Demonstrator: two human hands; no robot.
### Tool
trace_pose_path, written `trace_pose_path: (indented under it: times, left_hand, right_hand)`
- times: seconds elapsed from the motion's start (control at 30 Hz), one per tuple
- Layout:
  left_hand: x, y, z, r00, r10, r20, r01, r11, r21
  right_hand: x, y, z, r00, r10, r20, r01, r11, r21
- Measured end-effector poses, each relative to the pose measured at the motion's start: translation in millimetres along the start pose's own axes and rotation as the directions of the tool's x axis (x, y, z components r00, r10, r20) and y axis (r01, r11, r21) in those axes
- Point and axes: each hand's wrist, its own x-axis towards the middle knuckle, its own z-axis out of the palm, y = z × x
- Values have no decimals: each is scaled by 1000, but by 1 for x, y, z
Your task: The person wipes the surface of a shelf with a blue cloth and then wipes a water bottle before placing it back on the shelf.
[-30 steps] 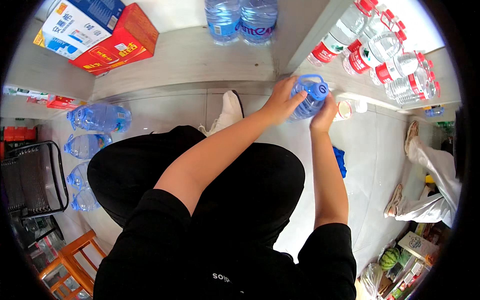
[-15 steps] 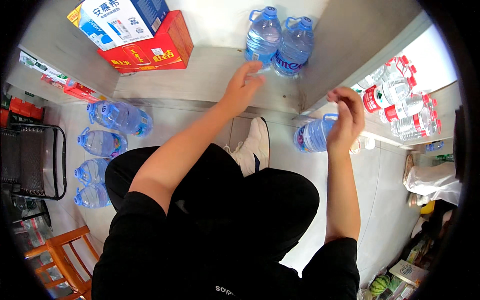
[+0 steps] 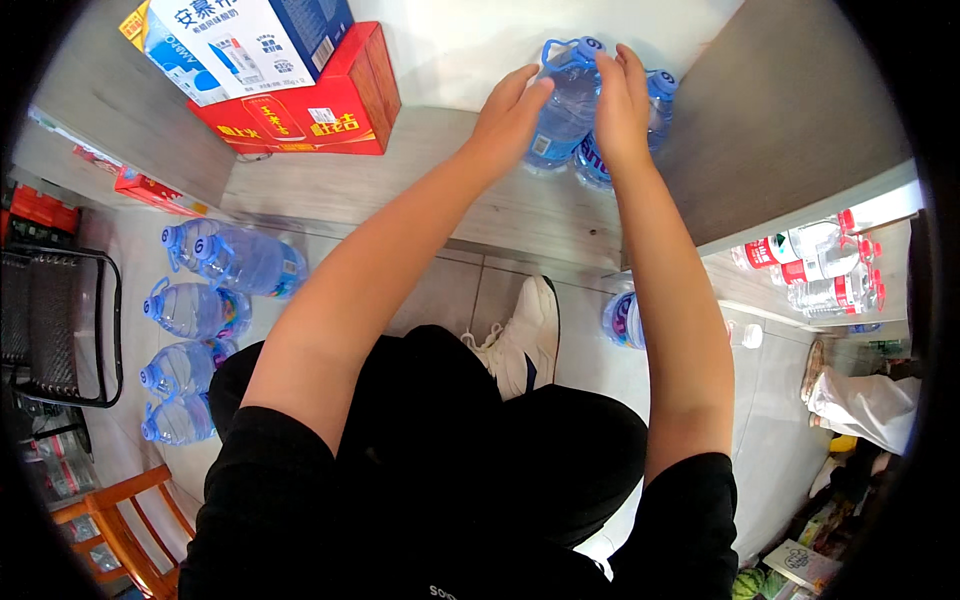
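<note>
Two large clear-blue water bottles with blue caps and carry handles stand together on the low shelf (image 3: 400, 190) ahead of me. My left hand (image 3: 512, 118) is at the left side of the nearer-left water bottle (image 3: 567, 110), its fingers apart and its thumb over the bottle's edge. On the other side my right hand (image 3: 622, 108) reaches up between the two, fingers stretched out and thumb close to the cap. The bottle still rests on the shelf. Partly hidden behind my right hand is the second water bottle (image 3: 660, 108).
A red carton (image 3: 370, 100) carries a white-and-blue carton (image 3: 250, 45) at the shelf's left. Several water bottles (image 3: 250, 262) lie or stand on the left floor; another bottle (image 3: 622, 320) is by my right forearm. A black chair (image 3: 60, 330) and wooden chair (image 3: 125, 530) stand left. Red-capped bottles (image 3: 830, 250) fill the right.
Both hands have moved up and inward to either side of the left shelf bottle. My view has shifted slightly; the bottles show no clear movement of their own.
</note>
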Motion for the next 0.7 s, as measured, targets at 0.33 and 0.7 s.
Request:
trace_pose_path:
  times: [0.33,0.7]
  left_hand:
    - [31,-25,13,991,-15,132,32,991,-127]
    - [12,-27,22,987,125,97,-90,947,-308]
  right_hand:
    - [16,43,11,995,-97,4,96,978,-186]
    - [8,48,-4,966,-242,94,252,959,-125]
